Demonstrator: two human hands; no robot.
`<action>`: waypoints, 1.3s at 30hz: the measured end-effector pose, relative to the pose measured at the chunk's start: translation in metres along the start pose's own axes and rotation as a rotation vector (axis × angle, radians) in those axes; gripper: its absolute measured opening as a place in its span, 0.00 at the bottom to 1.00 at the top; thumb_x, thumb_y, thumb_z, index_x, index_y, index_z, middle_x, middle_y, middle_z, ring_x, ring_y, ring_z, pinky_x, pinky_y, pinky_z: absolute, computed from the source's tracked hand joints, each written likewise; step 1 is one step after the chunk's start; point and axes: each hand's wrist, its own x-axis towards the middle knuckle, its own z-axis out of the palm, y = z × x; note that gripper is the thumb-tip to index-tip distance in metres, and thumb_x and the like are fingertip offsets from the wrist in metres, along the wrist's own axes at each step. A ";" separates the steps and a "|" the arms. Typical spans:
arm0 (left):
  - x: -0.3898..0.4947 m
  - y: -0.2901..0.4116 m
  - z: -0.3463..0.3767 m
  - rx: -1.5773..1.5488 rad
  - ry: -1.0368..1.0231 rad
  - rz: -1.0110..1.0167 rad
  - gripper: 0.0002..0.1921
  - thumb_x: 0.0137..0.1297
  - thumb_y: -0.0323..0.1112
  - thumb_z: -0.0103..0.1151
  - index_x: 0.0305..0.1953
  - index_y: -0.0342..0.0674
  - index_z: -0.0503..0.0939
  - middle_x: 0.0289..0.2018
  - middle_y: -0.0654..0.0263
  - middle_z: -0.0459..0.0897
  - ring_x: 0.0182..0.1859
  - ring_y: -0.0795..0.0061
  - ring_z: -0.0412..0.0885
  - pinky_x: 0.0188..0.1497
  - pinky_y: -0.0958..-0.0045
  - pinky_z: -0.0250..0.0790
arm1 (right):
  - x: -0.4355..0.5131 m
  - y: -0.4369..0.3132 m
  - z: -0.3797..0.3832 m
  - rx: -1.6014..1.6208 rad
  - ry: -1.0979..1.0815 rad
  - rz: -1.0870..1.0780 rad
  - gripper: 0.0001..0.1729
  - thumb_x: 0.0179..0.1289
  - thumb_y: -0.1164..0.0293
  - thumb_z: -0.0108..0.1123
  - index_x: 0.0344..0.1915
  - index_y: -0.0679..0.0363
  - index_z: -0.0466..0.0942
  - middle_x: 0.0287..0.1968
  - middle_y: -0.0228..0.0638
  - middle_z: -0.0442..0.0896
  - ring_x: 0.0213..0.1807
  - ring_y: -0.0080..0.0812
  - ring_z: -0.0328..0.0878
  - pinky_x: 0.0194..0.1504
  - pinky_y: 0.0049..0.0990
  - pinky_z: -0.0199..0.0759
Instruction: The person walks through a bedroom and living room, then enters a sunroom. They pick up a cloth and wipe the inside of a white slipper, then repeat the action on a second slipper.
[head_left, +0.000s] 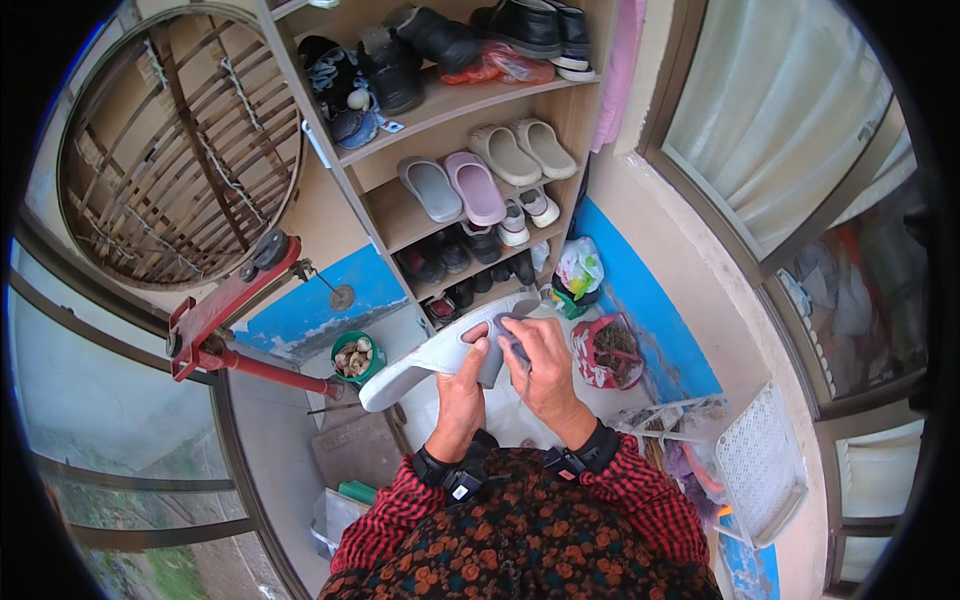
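Observation:
In front of my body I hold up a light grey slide sandal (427, 356), tilted on its side with its sole end to the lower left. My left hand (461, 401) grips it at the strap, the thumb lying by an oval opening. A dark grey cloth (514, 345) is pinched in my right hand (547, 371) and pressed against the strap of the sandal. Part of the cloth is hidden behind my right fingers.
A wooden shoe rack (480, 90) stands ahead, bearing grey, lilac and beige clogs and dark shoes. A green bucket (358, 356) and a red stand (255, 322) are at the left. To the right are a red bag (607, 351) and a folded white chair (757, 465).

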 end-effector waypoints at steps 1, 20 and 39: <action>-0.001 -0.002 0.003 -0.039 -0.007 0.021 0.13 0.70 0.29 0.61 0.54 0.35 0.81 0.55 0.64 0.81 0.58 0.74 0.76 0.64 0.68 0.66 | 0.001 0.000 -0.002 -0.030 -0.004 0.065 0.17 0.57 0.82 0.68 0.49 0.66 0.81 0.41 0.43 0.79 0.42 0.46 0.77 0.42 0.37 0.72; 0.004 0.003 0.016 -0.006 0.078 0.150 0.13 0.71 0.30 0.61 0.53 0.35 0.82 0.52 0.66 0.82 0.55 0.75 0.77 0.61 0.70 0.67 | 0.016 0.007 -0.012 0.042 -0.057 -0.080 0.19 0.53 0.84 0.67 0.47 0.65 0.81 0.40 0.43 0.77 0.40 0.47 0.76 0.38 0.38 0.72; 0.013 0.001 0.024 0.028 0.067 0.091 0.11 0.71 0.30 0.61 0.52 0.36 0.82 0.50 0.67 0.82 0.52 0.76 0.77 0.59 0.72 0.68 | 0.015 0.019 -0.002 -0.109 -0.021 0.041 0.21 0.54 0.81 0.65 0.51 0.66 0.78 0.43 0.43 0.77 0.43 0.48 0.76 0.41 0.39 0.75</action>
